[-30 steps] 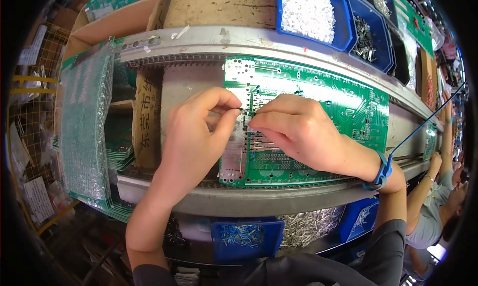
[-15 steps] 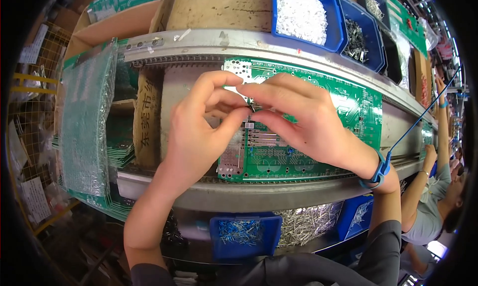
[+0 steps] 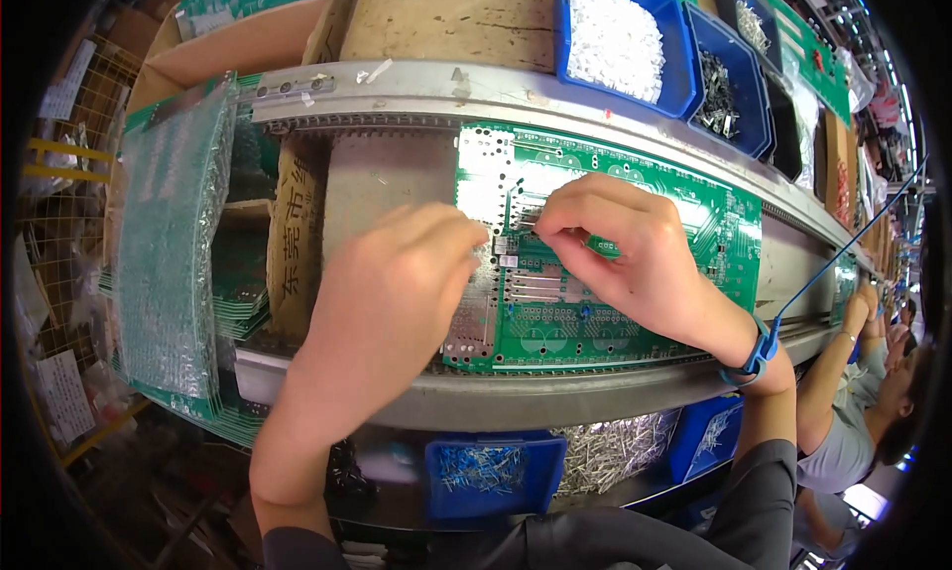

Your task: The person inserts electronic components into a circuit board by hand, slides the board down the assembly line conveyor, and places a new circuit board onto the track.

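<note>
A green circuit board [image 3: 684, 208] lies between two metal rails, with a pale strip [image 3: 482, 168] along its left end. My right hand [image 3: 630, 257] is over the board's left half, thumb and fingertips closed in a pinch; what they hold, if anything, is hidden. Over the board's left edge, my left hand [image 3: 392, 287] has its fingers drawn together, somewhat blurred, and I cannot make out anything in them. Between the two hands, a small whitish block [image 3: 508, 260] sits on the board beside several thin metal leads [image 3: 540, 288]. A blue strap [image 3: 759, 357] circles my right wrist.
Metal rails [image 3: 397, 94] [image 3: 555, 401] border the board. Blue bins hold white parts [image 3: 615, 49], black parts [image 3: 716, 99] and blue leaded parts [image 3: 481, 468]. Bubble-wrapped boards [image 3: 169, 253] stand at left. A co-worker's arm [image 3: 828, 381] is at right.
My hands have come apart; the left moved down and left, the right slightly right. The small dark part pinched between them earlier is no longer visible there. The board appears shifted slightly right.
</note>
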Demonstrator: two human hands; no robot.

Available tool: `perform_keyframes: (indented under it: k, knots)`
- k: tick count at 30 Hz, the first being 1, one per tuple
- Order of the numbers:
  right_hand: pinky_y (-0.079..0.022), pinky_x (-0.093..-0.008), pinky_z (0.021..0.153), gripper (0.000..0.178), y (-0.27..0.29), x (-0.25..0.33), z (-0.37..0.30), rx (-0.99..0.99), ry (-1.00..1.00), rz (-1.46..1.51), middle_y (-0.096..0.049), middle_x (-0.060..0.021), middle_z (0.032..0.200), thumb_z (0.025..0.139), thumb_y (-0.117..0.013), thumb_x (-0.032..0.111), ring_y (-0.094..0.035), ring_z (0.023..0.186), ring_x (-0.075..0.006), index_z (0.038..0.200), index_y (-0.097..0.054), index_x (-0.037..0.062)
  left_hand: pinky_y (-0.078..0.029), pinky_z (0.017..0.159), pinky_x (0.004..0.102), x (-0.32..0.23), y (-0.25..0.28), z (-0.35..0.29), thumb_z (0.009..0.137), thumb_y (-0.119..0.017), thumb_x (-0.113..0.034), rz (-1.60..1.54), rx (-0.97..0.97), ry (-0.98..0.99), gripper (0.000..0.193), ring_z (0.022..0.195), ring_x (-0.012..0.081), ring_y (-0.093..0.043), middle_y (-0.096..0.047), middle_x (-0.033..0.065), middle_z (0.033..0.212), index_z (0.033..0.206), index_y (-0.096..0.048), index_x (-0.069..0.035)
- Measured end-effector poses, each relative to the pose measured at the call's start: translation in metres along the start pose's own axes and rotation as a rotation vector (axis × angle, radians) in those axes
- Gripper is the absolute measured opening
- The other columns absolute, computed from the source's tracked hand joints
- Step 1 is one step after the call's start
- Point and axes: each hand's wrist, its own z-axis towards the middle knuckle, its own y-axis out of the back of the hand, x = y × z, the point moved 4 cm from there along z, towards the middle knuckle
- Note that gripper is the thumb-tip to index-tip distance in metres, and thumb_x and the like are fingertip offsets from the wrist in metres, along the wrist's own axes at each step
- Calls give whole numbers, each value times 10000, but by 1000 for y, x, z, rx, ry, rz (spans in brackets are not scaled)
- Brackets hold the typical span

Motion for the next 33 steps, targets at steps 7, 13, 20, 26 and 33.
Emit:
perform_keyframes:
  k: [7, 13, 20, 26, 33]
  knots:
    - [-519, -291, 623, 155, -6, -7, -2, 49, -29, 81, -654, -105, 822, 730, -669, -72, -644, 711, -223, 867, -643, -3, -478, 888, 382, -18, 0, -8, 752, -642, -12, 242, 345, 36, 266, 1051, 323, -580, -628, 144, 1112, 1015, -628, 27]
    - [-524, -344, 611, 175, -9, -7, 1, 65, 62, 95, -632, -121, 833, 728, -676, -40, -631, 717, -282, 894, -638, 0, -484, 888, 380, -25, 2, -10, 730, -590, 7, 299, 269, -60, 297, 1057, 312, -588, -623, 164, 1136, 1022, -623, 51]
    - [-531, -342, 608, 206, -10, -13, -1, 80, 103, 75, -646, -122, 867, 718, -702, -34, -641, 729, -273, 915, -653, 4, -493, 863, 383, -22, -2, -7, 725, -601, 8, 296, 272, -62, 274, 1043, 310, -594, -627, 171, 1115, 993, -630, 57]
    - [-532, -345, 602, 209, -11, -14, -2, 66, 134, 70, -644, -122, 868, 711, -706, -22, -641, 727, -275, 911, -652, 6, -499, 843, 380, -22, -2, -7, 718, -623, 18, 284, 253, -59, 267, 1028, 307, -604, -633, 169, 1106, 983, -632, 55]
    - [-530, -344, 590, 221, -12, -14, -2, 75, 137, 47, -644, -119, 874, 704, -707, -17, -641, 725, -273, 916, -651, 10, -501, 842, 382, -23, -2, -7, 719, -630, 15, 278, 249, -56, 266, 1024, 310, -607, -637, 167, 1104, 982, -638, 54]
